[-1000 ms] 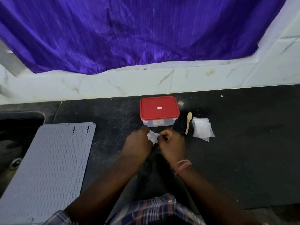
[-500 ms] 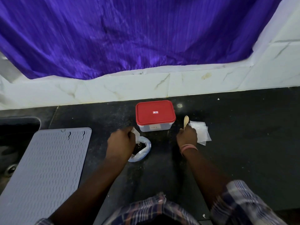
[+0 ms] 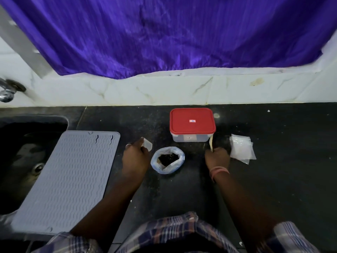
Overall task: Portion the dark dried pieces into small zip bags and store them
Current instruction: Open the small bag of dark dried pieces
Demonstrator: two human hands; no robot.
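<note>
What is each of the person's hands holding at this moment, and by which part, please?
The left hand pinches a small empty zip bag by its lower edge. The right hand grips the wooden spoon by its lower end.

A: Dim, bluish, even light; I cannot tell its source, and the shadows stay faint.
B: The dark bench [image 3: 273, 179] soaks it up. The purple curtain [image 3: 164, 33] smears with motion blur.
A: The wall tiles [image 3: 127, 92] bow at the edges. No strong glare.

Head view, down onto countertop [image 3: 273, 179]
</note>
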